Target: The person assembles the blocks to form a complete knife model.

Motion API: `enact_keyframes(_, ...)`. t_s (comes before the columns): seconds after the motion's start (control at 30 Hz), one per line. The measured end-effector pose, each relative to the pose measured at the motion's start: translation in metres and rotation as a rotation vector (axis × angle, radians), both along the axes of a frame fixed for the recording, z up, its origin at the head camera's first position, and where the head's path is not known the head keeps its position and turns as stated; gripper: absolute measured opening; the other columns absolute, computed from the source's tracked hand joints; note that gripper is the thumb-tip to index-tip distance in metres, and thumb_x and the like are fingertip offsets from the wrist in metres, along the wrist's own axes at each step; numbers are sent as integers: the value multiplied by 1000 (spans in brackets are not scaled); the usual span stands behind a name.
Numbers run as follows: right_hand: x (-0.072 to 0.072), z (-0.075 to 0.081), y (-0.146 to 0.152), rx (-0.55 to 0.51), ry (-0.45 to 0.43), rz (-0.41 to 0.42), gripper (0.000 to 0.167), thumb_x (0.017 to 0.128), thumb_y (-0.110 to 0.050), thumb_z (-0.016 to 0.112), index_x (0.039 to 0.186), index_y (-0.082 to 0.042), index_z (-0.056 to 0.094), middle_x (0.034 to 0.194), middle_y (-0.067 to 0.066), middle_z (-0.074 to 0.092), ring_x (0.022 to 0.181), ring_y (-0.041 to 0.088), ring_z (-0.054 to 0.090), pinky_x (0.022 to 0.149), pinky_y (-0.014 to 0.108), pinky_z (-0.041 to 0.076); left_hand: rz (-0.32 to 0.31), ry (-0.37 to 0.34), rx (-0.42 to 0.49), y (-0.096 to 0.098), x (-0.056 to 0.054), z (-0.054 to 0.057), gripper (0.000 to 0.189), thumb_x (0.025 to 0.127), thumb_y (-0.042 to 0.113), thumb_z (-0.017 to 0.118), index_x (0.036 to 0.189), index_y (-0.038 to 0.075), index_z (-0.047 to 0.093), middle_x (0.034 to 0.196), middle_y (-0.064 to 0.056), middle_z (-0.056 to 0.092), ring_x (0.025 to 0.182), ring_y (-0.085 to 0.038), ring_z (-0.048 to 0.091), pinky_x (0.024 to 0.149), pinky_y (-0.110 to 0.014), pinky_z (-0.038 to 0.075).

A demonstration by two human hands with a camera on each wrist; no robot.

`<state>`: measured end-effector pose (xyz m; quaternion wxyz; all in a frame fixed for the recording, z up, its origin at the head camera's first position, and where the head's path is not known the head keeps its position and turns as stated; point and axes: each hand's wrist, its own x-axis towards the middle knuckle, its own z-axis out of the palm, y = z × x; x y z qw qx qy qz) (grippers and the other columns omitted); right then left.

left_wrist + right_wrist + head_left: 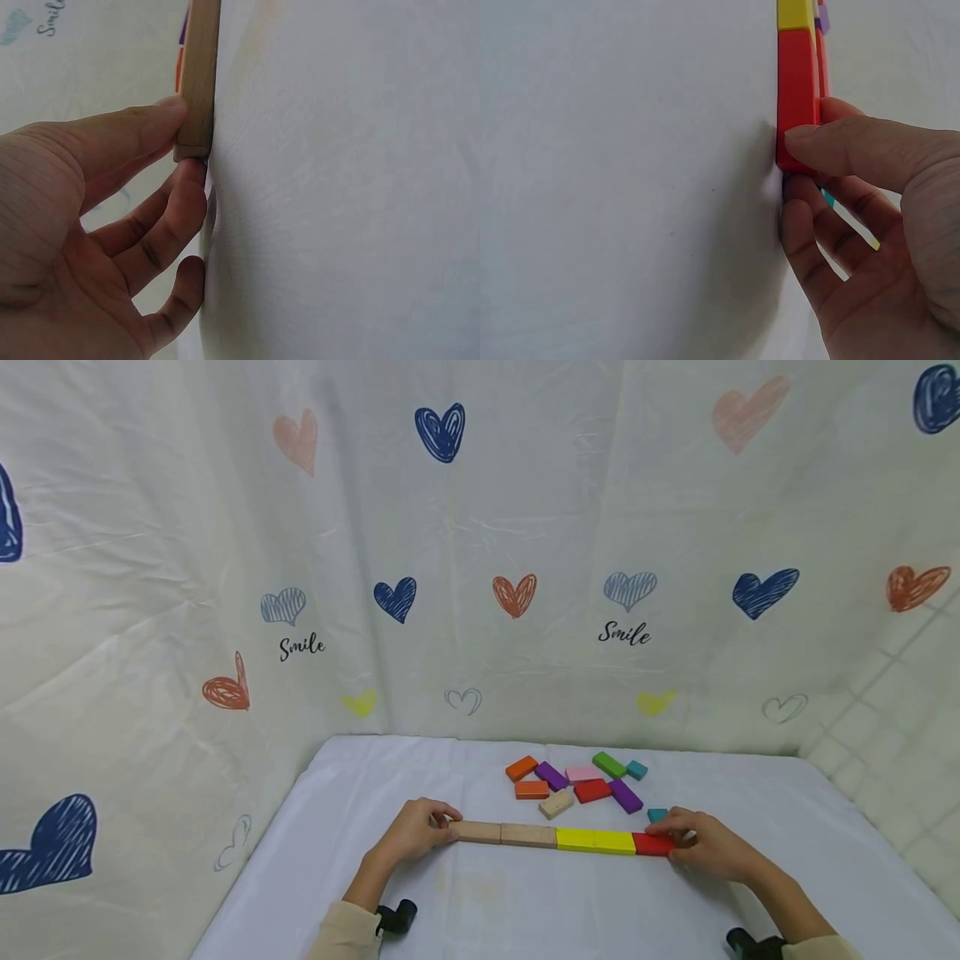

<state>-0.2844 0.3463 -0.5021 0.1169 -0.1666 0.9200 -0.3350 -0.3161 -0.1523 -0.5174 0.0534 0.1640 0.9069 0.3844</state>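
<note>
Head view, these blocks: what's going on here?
A person has both hands on a straight, end-to-end row of blocks on a white cloth. The left hand grips the wooden end block; the right hand grips the red end block. Between them sit a second wooden block and two yellow blocks. Behind the row lie loose, mixed-colour blocks, with a teal block close to the right hand.

**You've got both ends**

Your L hand [416,832] pinches the first of two tan wooden rect. blocks [495,832]; two yellow rect. blocks [585,840] follow, then one red rect. block [651,844] w/ your R hand [708,845]. Loose multicol. blocks [592,791] behind, on white cloth [540,902].
</note>
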Motion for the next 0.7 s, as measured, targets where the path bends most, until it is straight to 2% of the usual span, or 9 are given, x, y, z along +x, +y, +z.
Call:
enact_keyframes(0.33,-1,-1,0,-11,-3,-1,38,84,-6,79,120,-16,75,104,4,63,96,17,56,77,18,53,-5,7,-4,0,1,0,18,87,17,81,105,19,79,81,6,63,71,-11,54,58,-24,45)
enact_keyframes(0.7,0,-1,-2,-3,-16,-41,39,84,-4,79,121,-15,75,102,4,63,97,23,55,75,19,52,-4,14,-1,0,1,0,18,87,16,81,104,19,78,81,6,62,70,-11,54,58,-24,45)
